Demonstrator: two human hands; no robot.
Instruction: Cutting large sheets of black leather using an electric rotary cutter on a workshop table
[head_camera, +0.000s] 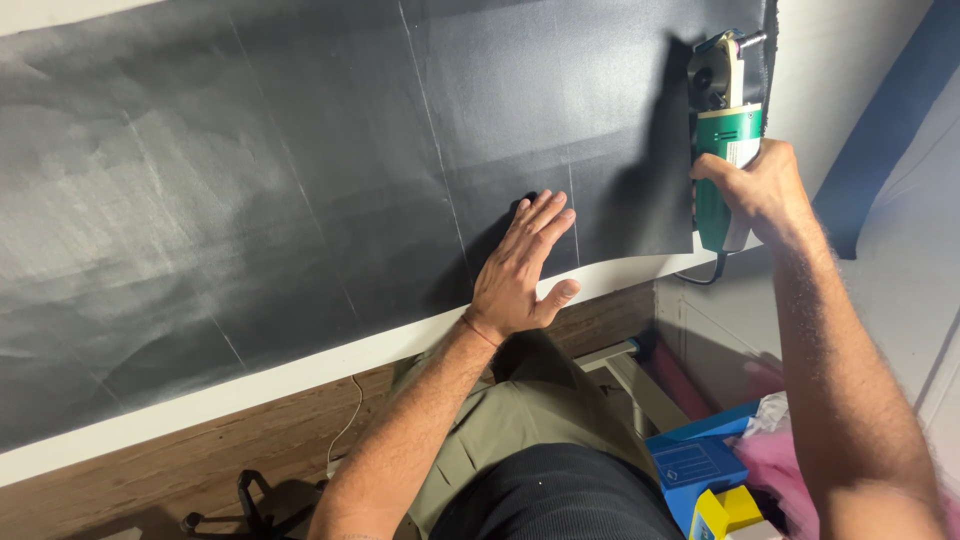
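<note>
The green electric fabric cutter (724, 130) stood at the far right edge of the black fabric sheet (300, 180), gripped by the right hand (755, 190); the left hand (520, 270) lay spread flat on the fabric near the white table edge (250, 385).

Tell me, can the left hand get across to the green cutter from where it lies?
Probably yes. The left hand lies flat on the black fabric, and only bare fabric separates it from the green cutter. The right hand already grips the handle, leaving only the cutter's front part free.
</note>
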